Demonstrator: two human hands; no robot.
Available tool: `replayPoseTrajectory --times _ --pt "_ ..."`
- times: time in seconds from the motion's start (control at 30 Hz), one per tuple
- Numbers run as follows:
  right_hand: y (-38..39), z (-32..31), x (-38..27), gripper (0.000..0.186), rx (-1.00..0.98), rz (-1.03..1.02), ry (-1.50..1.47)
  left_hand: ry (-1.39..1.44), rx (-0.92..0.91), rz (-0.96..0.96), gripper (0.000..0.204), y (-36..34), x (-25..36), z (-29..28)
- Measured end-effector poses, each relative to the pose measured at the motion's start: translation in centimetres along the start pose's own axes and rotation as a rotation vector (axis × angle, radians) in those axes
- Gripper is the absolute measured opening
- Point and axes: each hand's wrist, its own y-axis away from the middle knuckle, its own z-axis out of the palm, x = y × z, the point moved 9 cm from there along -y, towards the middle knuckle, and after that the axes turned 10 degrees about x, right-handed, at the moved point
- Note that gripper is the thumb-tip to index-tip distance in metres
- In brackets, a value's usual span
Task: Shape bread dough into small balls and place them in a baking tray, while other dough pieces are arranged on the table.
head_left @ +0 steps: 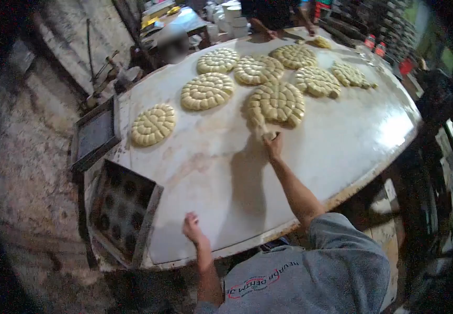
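My right hand [273, 144] is closed on a pale piece of dough [265, 131] at the near, lower-left end of a large round of scored dough [274, 102] in the middle of the table. My left hand [192, 227] hangs near the table's front edge, fingers curled; whether anything is inside is hidden. Several more scored dough rounds [206, 91] lie across the far half of the white table [315, 157]. One [152, 124] sits apart on the left, and an irregular one [351, 73] is at the right.
An empty dark metal tray with round marks [119, 209] rests at the near left, another tray [94, 131] behind it. A co-worker's hands [271, 34] are at the far edge, near a small dough piece [320, 42]. Orange-capped bottles [373, 44] stand at the back right.
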Motion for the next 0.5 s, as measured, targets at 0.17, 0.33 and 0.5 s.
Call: replayPoseTrajectory --times 0.17,0.33,0.5 --pt "7.8 -8.6 0.2 0.051 0.065 0.246 -0.003 -0.044 -0.802 -0.295 0.036 13.2 -6.1 14.9" --pt "21.7 -7.4 -10.0 0.051 -0.678 0.259 0.290 -0.080 -0.918 -0.465 0.045 20.7 -0.5 15.1" --pt "18.6 -11.5 -12.7 0.040 -0.690 0.078 0.182 -0.217 -1.041 -0.052 0.032 19.5 -2.3 15.8"
